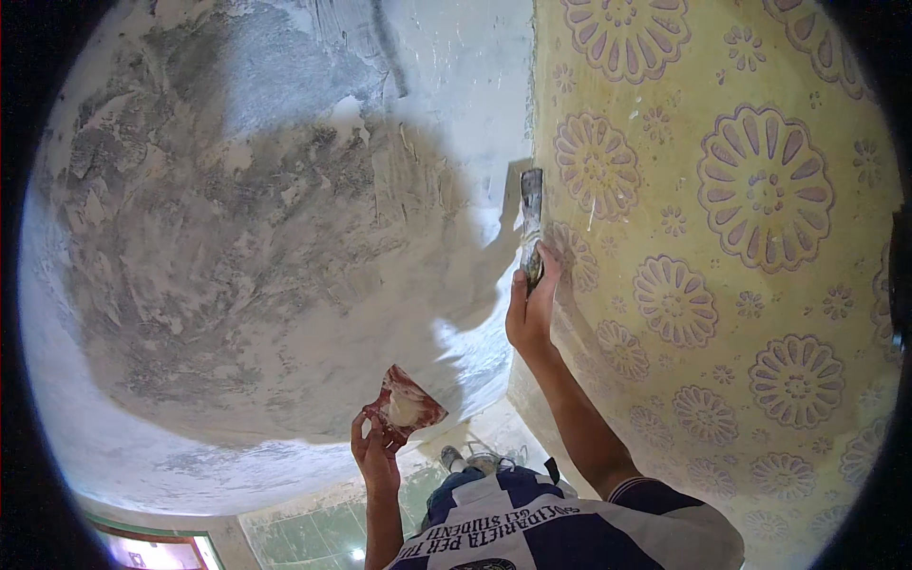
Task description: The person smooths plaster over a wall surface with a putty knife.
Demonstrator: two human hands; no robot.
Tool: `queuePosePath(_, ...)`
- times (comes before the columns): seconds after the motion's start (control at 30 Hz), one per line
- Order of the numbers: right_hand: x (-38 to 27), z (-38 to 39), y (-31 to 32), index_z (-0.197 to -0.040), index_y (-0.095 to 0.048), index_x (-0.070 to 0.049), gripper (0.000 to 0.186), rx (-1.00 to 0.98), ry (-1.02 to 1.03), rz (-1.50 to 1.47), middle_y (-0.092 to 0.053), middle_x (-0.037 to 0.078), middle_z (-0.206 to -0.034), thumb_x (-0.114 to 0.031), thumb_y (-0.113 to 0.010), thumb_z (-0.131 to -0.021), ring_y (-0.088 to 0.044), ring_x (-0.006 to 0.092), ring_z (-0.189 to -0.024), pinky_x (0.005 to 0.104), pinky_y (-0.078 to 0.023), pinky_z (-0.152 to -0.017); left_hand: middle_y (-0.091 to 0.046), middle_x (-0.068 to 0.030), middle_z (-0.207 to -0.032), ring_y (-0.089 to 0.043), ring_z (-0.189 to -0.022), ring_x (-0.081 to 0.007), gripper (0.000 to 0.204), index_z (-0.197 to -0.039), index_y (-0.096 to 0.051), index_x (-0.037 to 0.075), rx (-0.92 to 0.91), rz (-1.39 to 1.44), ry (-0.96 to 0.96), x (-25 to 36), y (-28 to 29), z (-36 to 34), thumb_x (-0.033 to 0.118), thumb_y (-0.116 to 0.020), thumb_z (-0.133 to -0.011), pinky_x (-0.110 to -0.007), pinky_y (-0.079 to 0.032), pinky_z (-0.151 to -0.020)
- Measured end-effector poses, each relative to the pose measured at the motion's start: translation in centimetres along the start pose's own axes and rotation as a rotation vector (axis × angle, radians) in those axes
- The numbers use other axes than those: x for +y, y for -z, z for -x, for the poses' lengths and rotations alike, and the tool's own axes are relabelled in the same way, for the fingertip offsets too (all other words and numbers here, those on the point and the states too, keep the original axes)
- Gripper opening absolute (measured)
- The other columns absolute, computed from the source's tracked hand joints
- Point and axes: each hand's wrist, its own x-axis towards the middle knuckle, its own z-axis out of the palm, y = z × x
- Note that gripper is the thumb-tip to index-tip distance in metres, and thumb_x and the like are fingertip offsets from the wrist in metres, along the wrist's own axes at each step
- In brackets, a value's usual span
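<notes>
In my right hand is a putty knife, held upright with its blade at the inside corner where a grey-and-white smeared wall meets a yellow wall with purple flower patterns. Lower down, my left hand grips a small reddish-brown plate or blade smeared and loaded with pale paste, held out in front of the plastered wall. My fingers on both hands are closed round these tools. The right hand's shadow falls beside the blade; whether the blade touches the surface I cannot tell.
Below are my checked shirt and one of my shoes on a dusty floor. A band of green tiles runs along the bottom, and a bright window or opening with a frame is at the lower left. A dark object sits at the far right edge.
</notes>
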Motion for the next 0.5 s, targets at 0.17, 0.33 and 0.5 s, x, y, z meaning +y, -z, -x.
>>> queuePosePath(0.17, -1.7, -3.6, 0.3, -0.141, -0.029, 0.007, 0.049, 0.019, 0.075, 0.067, -0.041, 0.029, -0.131, -0.010, -0.047, -0.099, -0.043, 0.0425, -0.123, 0.0480, -0.032, -0.108, -0.067, -0.0082, -0.101, -0.070, -0.078, -0.0180, 0.027, -0.127, -0.050, 0.009, -0.030, 0.015, -0.010, -0.2, -0.1, -0.4, 0.010, -0.055, -0.100, -0.033, -0.060, -0.064)
queuePosePath(0.33, -0.4, -2.9, -0.2, -0.141, -0.029, 0.007, 0.048, -0.005, 0.055, 0.021, -0.042, 0.030, -0.127, -0.002, -0.046, -0.097, -0.044, 0.0430, -0.117, 0.0484, -0.034, -0.104, -0.067, -0.0087, -0.104, -0.071, -0.081, -0.0187, 0.026, -0.126, -0.050, 0.008, -0.022, 0.015, -0.005, -0.5, -0.3, -0.9, 0.011, -0.055, -0.100, -0.034, -0.060, -0.064)
queuePosePath(0.5, 0.8, 1.6, 0.2, -0.142, -0.028, 0.007, 0.048, -0.012, 0.007, 0.095, -0.041, 0.031, -0.128, -0.001, -0.045, -0.097, -0.043, 0.0435, -0.120, 0.0485, -0.033, -0.105, -0.069, -0.0096, -0.102, -0.071, -0.082, -0.0197, 0.027, -0.127, -0.048, 0.008, 0.005, 0.014, -0.003, 0.0, -0.4, -0.4, 0.012, -0.055, -0.101, -0.034, -0.060, -0.065)
